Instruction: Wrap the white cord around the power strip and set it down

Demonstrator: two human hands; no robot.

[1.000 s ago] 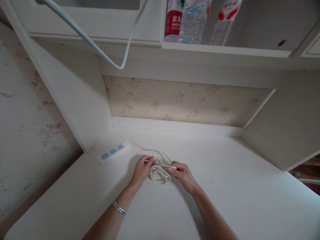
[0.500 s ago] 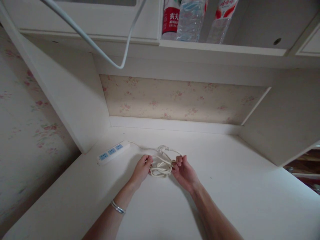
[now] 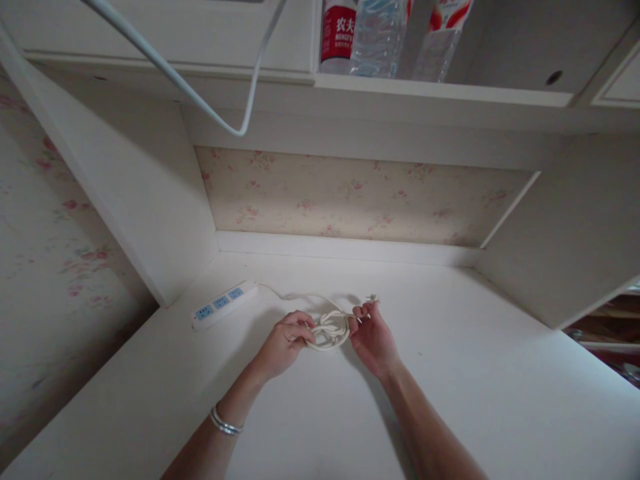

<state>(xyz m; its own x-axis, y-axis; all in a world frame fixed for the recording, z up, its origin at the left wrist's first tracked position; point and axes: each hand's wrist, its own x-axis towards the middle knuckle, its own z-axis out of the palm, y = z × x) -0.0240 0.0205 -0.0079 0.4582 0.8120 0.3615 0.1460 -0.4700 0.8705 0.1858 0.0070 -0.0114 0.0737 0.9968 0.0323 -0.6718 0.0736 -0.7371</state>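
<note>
A white power cord lies in a loose, looped bundle between my two hands. My left hand pinches the bundle's left side, fingers closed on the cord. On the other side, my right hand grips the cord near its plug end. The plug sticks out just beyond the right fingertips, its prongs small and blurred. From the bundle the cord runs back and left to a white power strip with three blue socket groups, resting on the white desk.
Overhead hangs a pale bent rod or cable. Plastic bottles, one a red-labelled bottle, stand on the shelf above. Side panels such as the left panel and right panel border the desk.
The plug has moved right, from behind the bundle to above my right hand. My left hand has shifted its fingers over the loops. The view has tilted slightly.
</note>
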